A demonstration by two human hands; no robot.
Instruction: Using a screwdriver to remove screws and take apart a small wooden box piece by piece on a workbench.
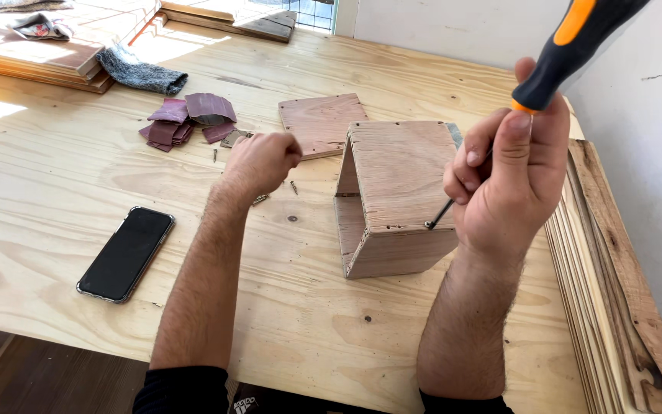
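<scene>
A small open-ended wooden box [396, 195] lies on the plywood table [55, 153]. My right hand [507, 172] grips a screwdriver with a black and orange handle [572, 46]. Its metal tip rests on a screw at the box's near top edge [428, 225]. My left hand [260, 161] is closed in a fist on the table left of the box, over a few loose screws [294, 186]. I cannot tell whether it holds any.
A black phone [126, 253] lies face up at the left. Reddish sandpaper pieces [185, 119] and a grey cloth [139, 73] sit further back. A flat wooden square [317, 123] lies behind the box. Stacked wooden slats [614, 291] run along the right edge.
</scene>
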